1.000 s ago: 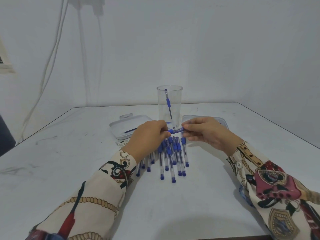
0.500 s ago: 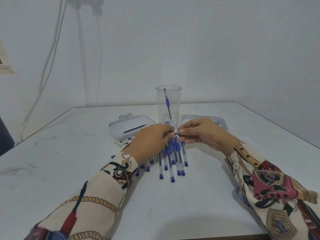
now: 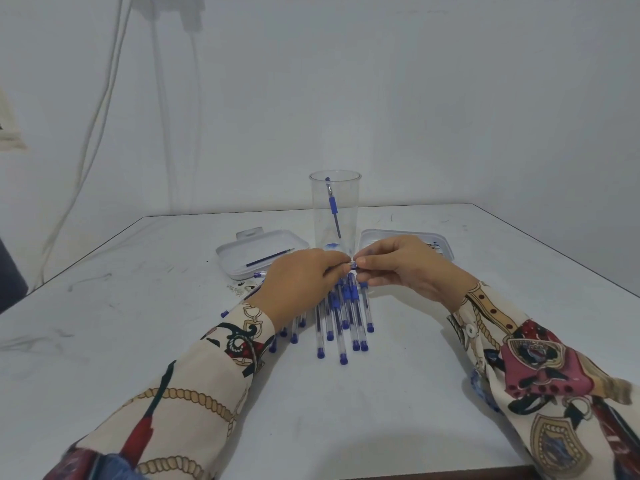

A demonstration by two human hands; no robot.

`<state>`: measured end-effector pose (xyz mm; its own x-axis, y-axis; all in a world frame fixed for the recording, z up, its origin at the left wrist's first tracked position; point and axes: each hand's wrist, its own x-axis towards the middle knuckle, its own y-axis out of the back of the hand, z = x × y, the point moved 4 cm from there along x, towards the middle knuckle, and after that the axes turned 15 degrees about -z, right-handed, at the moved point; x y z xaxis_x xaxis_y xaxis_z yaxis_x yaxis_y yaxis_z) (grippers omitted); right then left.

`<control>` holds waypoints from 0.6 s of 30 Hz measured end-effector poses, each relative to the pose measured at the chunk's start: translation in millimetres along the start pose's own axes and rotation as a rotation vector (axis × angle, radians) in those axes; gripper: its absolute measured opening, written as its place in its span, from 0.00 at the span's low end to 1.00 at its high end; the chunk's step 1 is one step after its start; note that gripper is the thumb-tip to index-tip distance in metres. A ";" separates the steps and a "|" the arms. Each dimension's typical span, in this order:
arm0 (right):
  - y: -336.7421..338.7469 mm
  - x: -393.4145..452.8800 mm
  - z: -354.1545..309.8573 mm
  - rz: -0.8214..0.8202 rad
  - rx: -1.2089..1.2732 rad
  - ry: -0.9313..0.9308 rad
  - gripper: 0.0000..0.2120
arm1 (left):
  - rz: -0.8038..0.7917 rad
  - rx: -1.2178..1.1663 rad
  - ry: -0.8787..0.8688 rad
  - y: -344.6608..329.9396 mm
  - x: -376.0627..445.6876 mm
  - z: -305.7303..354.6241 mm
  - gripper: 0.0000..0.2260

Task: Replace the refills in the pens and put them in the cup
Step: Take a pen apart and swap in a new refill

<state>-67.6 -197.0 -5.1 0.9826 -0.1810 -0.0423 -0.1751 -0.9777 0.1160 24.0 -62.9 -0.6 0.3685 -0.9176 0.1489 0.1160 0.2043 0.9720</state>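
A clear plastic cup [image 3: 334, 188] stands upright at the table's middle back, with one blue pen leaning inside it. In front of it lies a pile of several clear pens with blue caps [image 3: 341, 318]. My left hand [image 3: 299, 284] and my right hand [image 3: 408, 268] meet just above the pile's far end. Both pinch one blue pen [image 3: 353, 266] between their fingertips; only a short blue stretch of it shows. A dark blue refill [image 3: 268, 258] lies in the white tray on the left.
A white lidded tray [image 3: 242, 249] sits left of the cup, and a second white tray [image 3: 443, 245] sits to the cup's right, partly behind my right hand. The white table [image 3: 138, 341] meets a wall at the back. Cables hang at the left.
My hands have drawn closer together, so less of the held pen shows between them. The pile, the cup and the trays have not moved.
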 end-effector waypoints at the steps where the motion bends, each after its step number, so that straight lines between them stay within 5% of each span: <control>1: 0.1 0.1 -0.2 0.000 -0.001 0.000 0.06 | 0.005 0.007 0.001 0.5 -0.1 0.2 0.14; 18: 2.3 -0.7 -1.9 0.011 -0.006 0.015 0.04 | 0.122 0.091 0.016 5.8 -3.3 -0.3 0.13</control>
<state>-68.5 -198.8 -2.9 0.9813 -0.1905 -0.0266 -0.1860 -0.9749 0.1225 23.7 -58.7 4.4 0.3897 -0.8821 0.2646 -0.0144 0.2814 0.9595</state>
